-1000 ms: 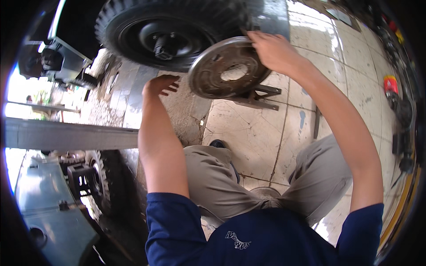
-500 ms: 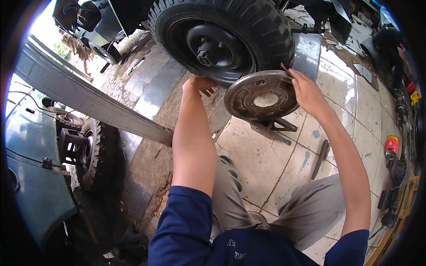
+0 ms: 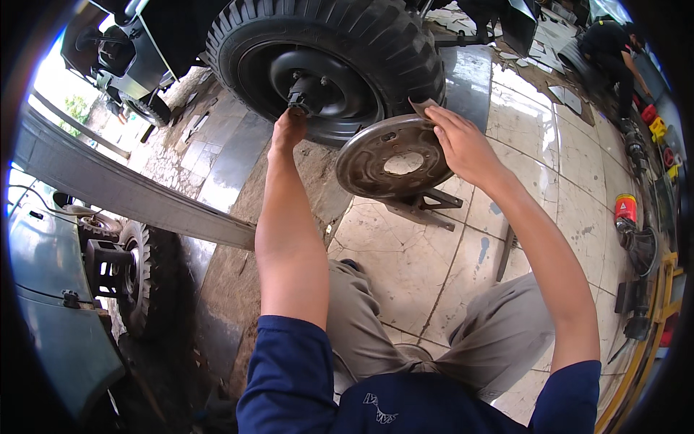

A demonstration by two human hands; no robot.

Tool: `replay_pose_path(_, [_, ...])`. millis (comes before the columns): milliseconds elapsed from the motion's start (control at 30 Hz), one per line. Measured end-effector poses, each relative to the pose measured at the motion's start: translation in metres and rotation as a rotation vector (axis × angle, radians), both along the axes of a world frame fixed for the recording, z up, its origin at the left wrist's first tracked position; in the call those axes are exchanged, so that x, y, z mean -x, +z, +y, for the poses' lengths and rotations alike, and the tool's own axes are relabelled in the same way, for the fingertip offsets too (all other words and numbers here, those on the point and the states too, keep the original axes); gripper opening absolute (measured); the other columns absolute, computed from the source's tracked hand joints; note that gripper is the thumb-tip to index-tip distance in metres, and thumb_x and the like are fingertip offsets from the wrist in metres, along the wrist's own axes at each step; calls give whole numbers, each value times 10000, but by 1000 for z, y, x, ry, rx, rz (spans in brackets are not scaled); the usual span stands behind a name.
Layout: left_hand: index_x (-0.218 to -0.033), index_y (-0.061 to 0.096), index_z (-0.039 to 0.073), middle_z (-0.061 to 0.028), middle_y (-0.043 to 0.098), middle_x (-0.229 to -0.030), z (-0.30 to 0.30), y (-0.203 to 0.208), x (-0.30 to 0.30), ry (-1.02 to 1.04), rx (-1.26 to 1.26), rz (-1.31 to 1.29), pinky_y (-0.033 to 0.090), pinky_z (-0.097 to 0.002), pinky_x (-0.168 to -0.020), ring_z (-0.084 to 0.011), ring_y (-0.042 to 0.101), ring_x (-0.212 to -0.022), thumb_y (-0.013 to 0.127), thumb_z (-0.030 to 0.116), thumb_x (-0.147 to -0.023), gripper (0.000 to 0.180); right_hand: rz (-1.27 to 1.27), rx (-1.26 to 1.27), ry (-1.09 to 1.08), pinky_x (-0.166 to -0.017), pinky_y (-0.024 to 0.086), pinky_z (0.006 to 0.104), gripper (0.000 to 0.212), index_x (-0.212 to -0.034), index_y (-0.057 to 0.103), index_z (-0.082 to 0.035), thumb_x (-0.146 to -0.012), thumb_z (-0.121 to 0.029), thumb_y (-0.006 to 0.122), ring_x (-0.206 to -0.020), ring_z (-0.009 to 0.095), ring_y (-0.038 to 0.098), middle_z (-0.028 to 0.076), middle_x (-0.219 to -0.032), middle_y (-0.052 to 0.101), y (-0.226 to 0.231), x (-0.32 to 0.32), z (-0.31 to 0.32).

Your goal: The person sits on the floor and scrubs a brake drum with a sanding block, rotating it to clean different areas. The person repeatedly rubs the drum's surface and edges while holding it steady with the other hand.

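A round, brown metal brake backing plate (image 3: 365,163) with a large centre hole stands tilted on a dark metal bracket stand (image 3: 426,206). My right hand (image 3: 466,145) lies at its upper right rim, fingers together over a small brownish sheet that looks like sandpaper (image 3: 426,108). Further left, my left hand (image 3: 289,130) is up against the protruding hub (image 3: 300,98) of a big black wheel (image 3: 361,61) and appears closed around its end; its fingers are mostly hidden.
A grey metal post (image 3: 144,188) slants across the left, beside a green vehicle body (image 3: 58,289) and another tyre (image 3: 141,275). A wire brush (image 3: 506,257) lies on the tiles by my knee. Right: a red can (image 3: 625,208), yellow frame (image 3: 647,318), and a bending person (image 3: 611,54).
My left hand has moved left and up from below the tyre to the wheel hub. The right hand stays at the plate's rim with the sheet. The whole view has shifted slightly.
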State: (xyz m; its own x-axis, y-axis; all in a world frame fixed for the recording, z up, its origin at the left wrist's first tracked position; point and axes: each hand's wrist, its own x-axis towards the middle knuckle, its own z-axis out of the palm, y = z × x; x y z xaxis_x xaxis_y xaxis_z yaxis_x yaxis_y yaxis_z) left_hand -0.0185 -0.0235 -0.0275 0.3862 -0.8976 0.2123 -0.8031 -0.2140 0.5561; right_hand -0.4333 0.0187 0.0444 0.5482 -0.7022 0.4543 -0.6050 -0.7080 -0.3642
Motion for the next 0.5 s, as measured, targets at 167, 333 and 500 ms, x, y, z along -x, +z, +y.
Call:
replay_pose_path(167, [-1371, 466, 139, -163, 666, -1198, 18, 9, 11, 187, -31, 1, 512, -424, -966, -288, 671, -1076, 588, 347, -933, 500, 66, -47, -79, -1108, 367, 441, 397, -1383, 508, -18, -1051, -212, 407, -1341, 273, 479, 148, -1439, 519, 0, -8, 4])
replay_pose_path(333, [-1569, 152, 208, -94, 633, -1289, 27, 31, 25, -105, -659, 241, 520, -455, -952, -213, 686, -1074, 583, 473, -960, 792, 104, -105, -136, -1113, 364, 448, 400, -1390, 498, -18, -1051, -206, 400, -1350, 268, 471, 147, -1452, 507, 4, 2, -3])
replay_pose_path(500, [-1596, 16, 254, -87, 634, -1272, 19, 10, -2, -106, -686, 302, 544, -442, -837, -210, 702, -1027, 603, 499, -950, 907, 79, -6, 14, -1111, 367, 448, 399, -1391, 500, -25, -1051, -204, 394, -1349, 273, 472, 141, -1457, 503, 10, -16, 9])
